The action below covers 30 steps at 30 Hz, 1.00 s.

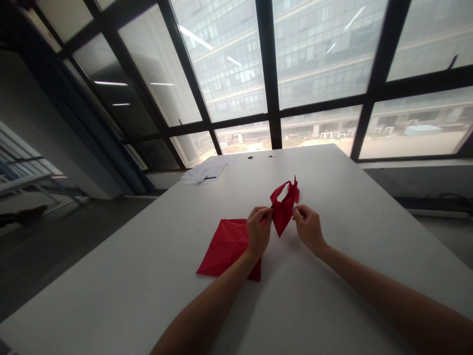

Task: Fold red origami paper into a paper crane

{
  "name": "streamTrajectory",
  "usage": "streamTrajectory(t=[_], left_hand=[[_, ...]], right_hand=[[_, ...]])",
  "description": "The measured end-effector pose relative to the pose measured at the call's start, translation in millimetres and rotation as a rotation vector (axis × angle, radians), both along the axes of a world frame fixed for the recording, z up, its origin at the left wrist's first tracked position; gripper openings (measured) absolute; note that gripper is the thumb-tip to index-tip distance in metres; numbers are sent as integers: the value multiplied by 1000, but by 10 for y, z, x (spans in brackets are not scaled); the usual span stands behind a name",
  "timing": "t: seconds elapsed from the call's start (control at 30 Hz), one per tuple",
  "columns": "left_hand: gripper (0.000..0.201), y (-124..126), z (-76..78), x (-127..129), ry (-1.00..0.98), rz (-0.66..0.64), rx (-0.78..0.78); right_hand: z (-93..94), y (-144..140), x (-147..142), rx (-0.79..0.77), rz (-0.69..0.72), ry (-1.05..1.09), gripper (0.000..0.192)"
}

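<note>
Room: tall windows (236, 64) with black frames fill the far wall, and an office block shows through the glass; a dark floor runs along the left.
Worktop: white worktop (332, 296), long, reaching from the near edge to the windows.
Figure: folded red paper figure (284, 207) held up just above the worktop, midway between both hands; its lower end tapers to a point facing the person, and its upper end carries a thin curved loop and small spikes.
Left hand: left hand (258, 229) at the figure's left edge, fingers (264, 213) curled and pressed together, pinching the paper between thumb and forefinger.
Right hand: right hand (308, 227) at the figure's right edge, fingers (298, 212) likewise bunched, pinching the paper at the tips.
Arms: both forearms bare, coming in from the lower edge and converging on the figure.
Sheet: creased red sheet (225, 246) lying flat on the worktop, under the left wrist and partly hidden by it, just beside the figure.
Papers: white papers (205, 172) with a dark pen on top at the far left corner, well apart from the hands.
Holes: two small dark round spots (250, 158) near the far edge.
</note>
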<state>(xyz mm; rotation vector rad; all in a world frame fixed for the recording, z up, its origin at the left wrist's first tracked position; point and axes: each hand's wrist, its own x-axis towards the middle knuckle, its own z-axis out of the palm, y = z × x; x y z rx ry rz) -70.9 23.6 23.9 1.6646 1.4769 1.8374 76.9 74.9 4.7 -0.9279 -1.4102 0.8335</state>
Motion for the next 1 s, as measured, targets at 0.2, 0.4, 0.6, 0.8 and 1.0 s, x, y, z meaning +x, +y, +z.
streamTrajectory(t=[0.2, 0.4, 0.6, 0.8, 1.0], left_hand=[[20, 46, -41, 10, -237, 17, -109], [19, 108, -108, -24, -310, 8, -175], [25, 150, -129, -18, -761, -302, -213], [29, 165, -165, -58, -759, -244, -260], [40, 188, -87, -139, -542, -222, -319]], right_hand=[[36, -81, 10, 325, 43, -152, 17], [23, -84, 21, 439, 37, -262, 15], [-9, 58, 58, 286, -110, -127, 15], [6, 78, 107, 354, -73, -185, 16], [15, 62, 147, 460, 137, -412, 23]])
